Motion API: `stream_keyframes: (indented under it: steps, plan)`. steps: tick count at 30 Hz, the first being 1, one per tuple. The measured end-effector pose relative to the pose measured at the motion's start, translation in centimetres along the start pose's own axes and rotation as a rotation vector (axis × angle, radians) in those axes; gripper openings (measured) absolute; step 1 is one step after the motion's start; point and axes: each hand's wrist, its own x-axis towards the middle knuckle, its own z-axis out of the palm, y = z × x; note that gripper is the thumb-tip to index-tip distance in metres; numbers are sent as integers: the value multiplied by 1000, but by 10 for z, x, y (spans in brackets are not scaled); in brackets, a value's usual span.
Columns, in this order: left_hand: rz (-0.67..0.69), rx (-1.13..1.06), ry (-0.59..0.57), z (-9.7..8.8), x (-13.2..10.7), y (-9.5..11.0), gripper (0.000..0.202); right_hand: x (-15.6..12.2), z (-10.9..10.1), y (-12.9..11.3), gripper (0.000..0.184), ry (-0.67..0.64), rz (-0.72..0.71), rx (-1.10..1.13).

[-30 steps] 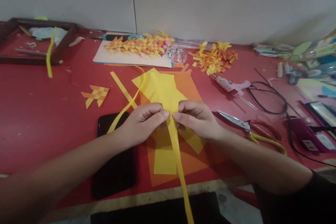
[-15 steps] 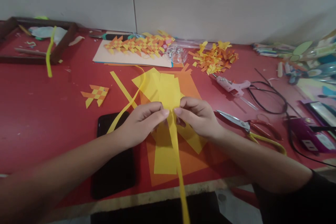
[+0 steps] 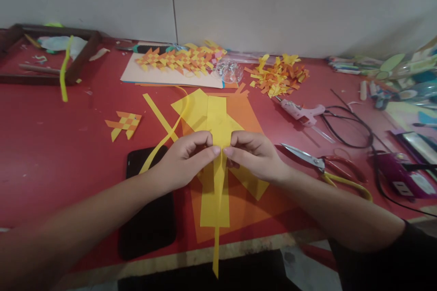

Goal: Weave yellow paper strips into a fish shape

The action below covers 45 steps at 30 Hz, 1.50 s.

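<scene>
Between my hands is a yellow paper strip [image 3: 219,182], creased or split lengthwise, I cannot tell which; its narrow tail hangs past the table's front edge. My left hand [image 3: 191,157] pinches its left side between thumb and curled fingers. Opposite, with thumb tip close to the left thumb, my right hand [image 3: 257,154] pinches the right side. Beneath lie yellow paper pieces [image 3: 207,211] on an orange paper sheet [image 3: 247,109]. A thin yellow strip [image 3: 155,152] curls beside my left wrist, over a black phone-like slab [image 3: 146,223].
A woven paper fish [image 3: 124,123] lies left. Behind are more woven fish [image 3: 177,60], a clear dish [image 3: 230,71] and a heap of paper scraps [image 3: 280,75]. A pink glue gun [image 3: 303,112] and scissors [image 3: 321,163] lie right. A wooden frame [image 3: 77,57] stands far left.
The hanging tail of the yellow strip has swung left and sits higher. Both hands have shifted slightly down, still pinching, and the paper between them has changed shape.
</scene>
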Motion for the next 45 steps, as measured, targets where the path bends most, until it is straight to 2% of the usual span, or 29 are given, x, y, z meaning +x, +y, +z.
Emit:
stream_keyframes:
  steps: [9,14,17,23,35,40,45]
  plan:
    - [-43,-7,66,0,0,7,27,1,1,1,27,80,-38,-38]
    - [-48,-43,-51,0,-1,6,29,1,0,0,28,117,-10,12]
    - [-37,-38,-76,1,-1,7,26,0,-1,0,28,76,28,68]
    - [-14,25,-44,0,0,6,27,-2,-2,-2,27,-83,39,67]
    - [-7,5,41,0,0,4,27,0,-1,1,25,2,-21,20]
    - [-84,-51,-69,1,-3,7,33,0,1,1,29,82,11,44]
    - [-108,-66,-99,1,-3,6,30,-1,-1,0,31,52,46,40]
